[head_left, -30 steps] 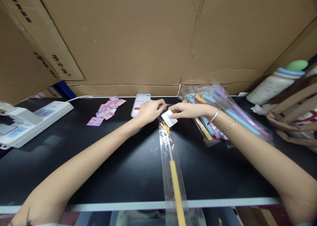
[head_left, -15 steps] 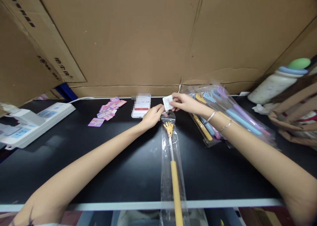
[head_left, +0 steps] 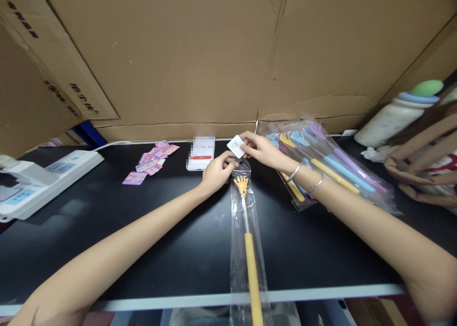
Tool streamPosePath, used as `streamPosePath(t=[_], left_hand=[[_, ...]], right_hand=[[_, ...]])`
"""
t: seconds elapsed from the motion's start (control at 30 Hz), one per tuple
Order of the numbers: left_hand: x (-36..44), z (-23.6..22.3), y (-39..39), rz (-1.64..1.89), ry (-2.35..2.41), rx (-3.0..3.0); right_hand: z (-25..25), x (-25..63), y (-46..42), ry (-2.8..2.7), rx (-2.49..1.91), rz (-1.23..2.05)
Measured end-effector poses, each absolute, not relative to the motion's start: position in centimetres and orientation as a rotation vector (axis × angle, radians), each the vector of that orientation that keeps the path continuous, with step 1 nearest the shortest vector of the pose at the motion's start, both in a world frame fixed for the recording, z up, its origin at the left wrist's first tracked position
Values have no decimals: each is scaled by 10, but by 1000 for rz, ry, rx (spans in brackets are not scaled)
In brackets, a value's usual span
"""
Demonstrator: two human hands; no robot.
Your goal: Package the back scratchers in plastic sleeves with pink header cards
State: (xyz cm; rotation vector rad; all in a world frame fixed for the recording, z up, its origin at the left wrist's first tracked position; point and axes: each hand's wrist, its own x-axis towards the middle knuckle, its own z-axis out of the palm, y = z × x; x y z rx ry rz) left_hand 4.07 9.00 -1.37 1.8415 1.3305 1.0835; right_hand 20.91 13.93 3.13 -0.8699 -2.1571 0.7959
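Observation:
A yellow back scratcher (head_left: pixel 249 250) with a small hand-shaped head lies in a long clear plastic sleeve (head_left: pixel 239 221) on the black table (head_left: pixel 143 231), its handle hanging over the near edge. My left hand (head_left: pixel 216 170) is closed, pinching the sleeve's far end. Just above that end, my right hand (head_left: pixel 262 150) pinches a small white card (head_left: pixel 236 146). Two thin bracelets sit on my right wrist.
A pile of bagged scratchers (head_left: pixel 321 164) in blue, purple and yellow lies to the right. A phone (head_left: pixel 201 153) and pink cards (head_left: pixel 152 162) lie at the back, a white power strip (head_left: pixel 39 181) at left. Cardboard (head_left: pixel 200 54) walls the back; a bottle (head_left: pixel 392 116) stands far right.
My right hand lifted the white card off the sleeve's top and moved it back and up. My left hand stayed pinching the sleeve's end. The scratcher's head now shows uncovered.

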Motion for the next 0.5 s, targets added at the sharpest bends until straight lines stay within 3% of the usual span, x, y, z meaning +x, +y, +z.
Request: streamPosePath(t=[0.5], left_hand=[[43,-12,85,1230,1384,1760]], right_hand=[[30,207,135,-2144,-857,535]])
